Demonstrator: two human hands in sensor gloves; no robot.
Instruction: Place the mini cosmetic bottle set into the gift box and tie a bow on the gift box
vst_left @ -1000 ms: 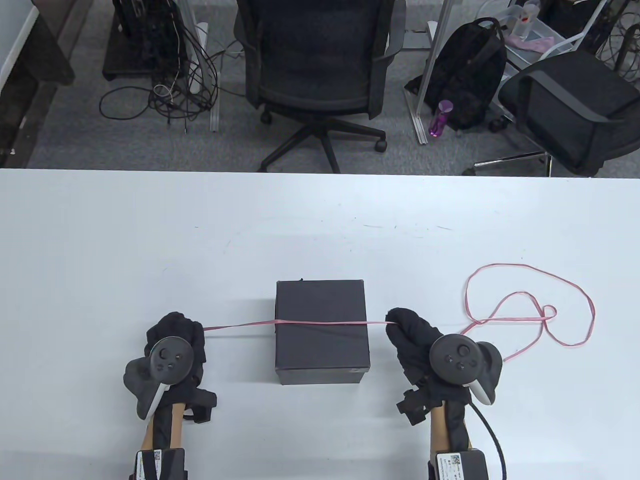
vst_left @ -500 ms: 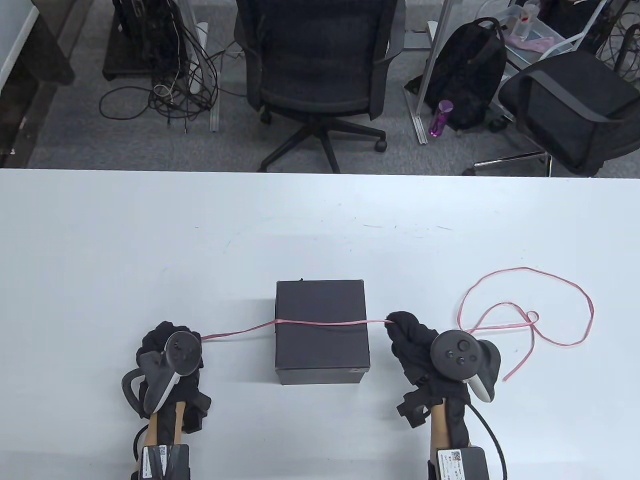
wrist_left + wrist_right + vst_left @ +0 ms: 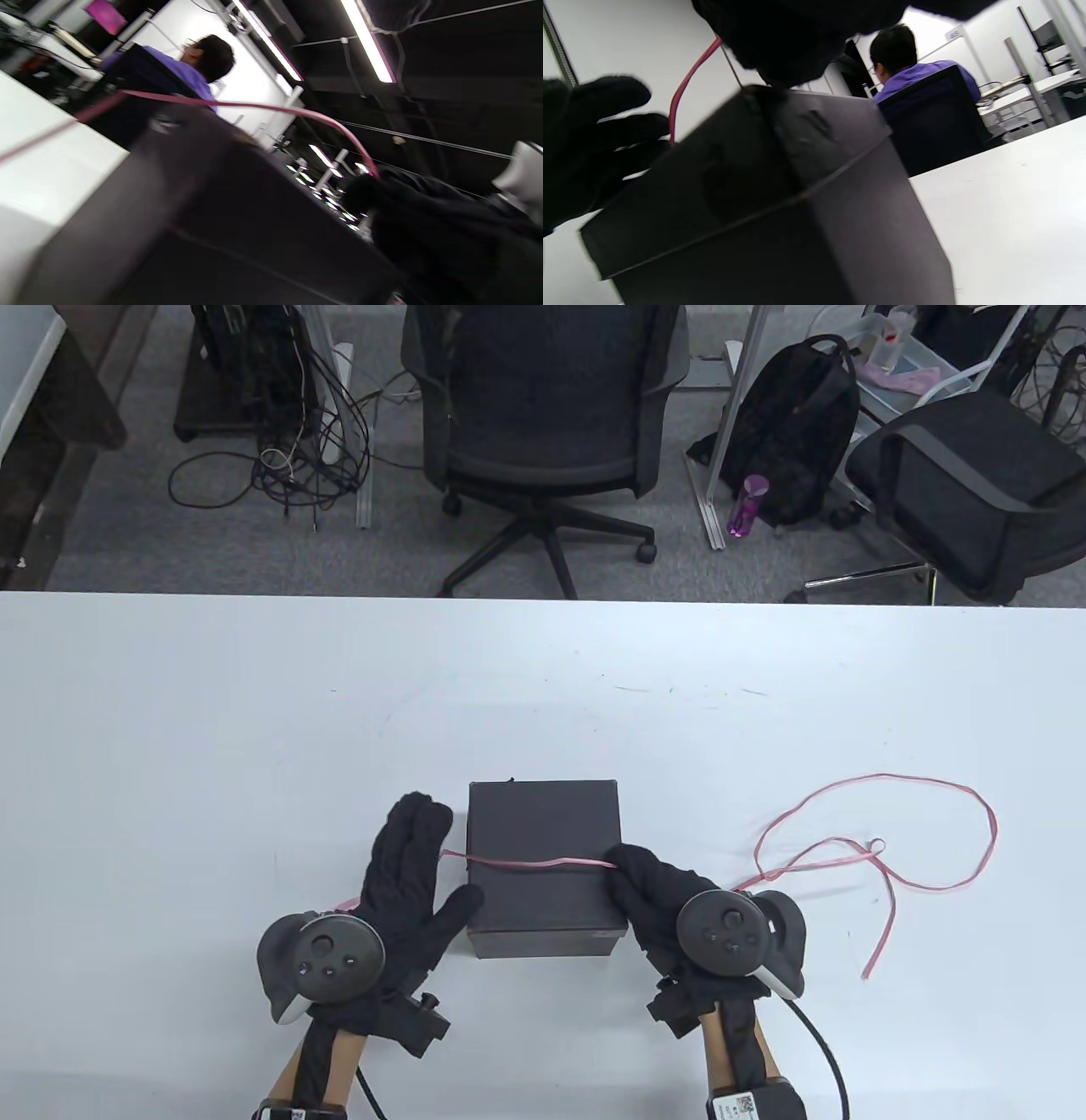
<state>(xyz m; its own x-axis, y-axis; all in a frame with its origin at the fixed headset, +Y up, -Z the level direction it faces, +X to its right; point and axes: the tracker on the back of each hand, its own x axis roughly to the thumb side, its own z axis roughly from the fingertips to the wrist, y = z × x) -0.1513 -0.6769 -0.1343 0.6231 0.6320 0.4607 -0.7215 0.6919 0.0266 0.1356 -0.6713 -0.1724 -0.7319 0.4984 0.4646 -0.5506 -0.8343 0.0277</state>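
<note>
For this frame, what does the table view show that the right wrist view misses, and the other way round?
Only the table view shows the loose end of the pink ribbon looped on the white table to the right of the box, both trackers, and the left hand lying flat with fingers straight beside the box. Only the right wrist view shows the seam of the lid running round the black gift box and a person in purple seated behind. Both show the box closed, the ribbon across its top, and the right hand at its right edge on the ribbon.
</note>
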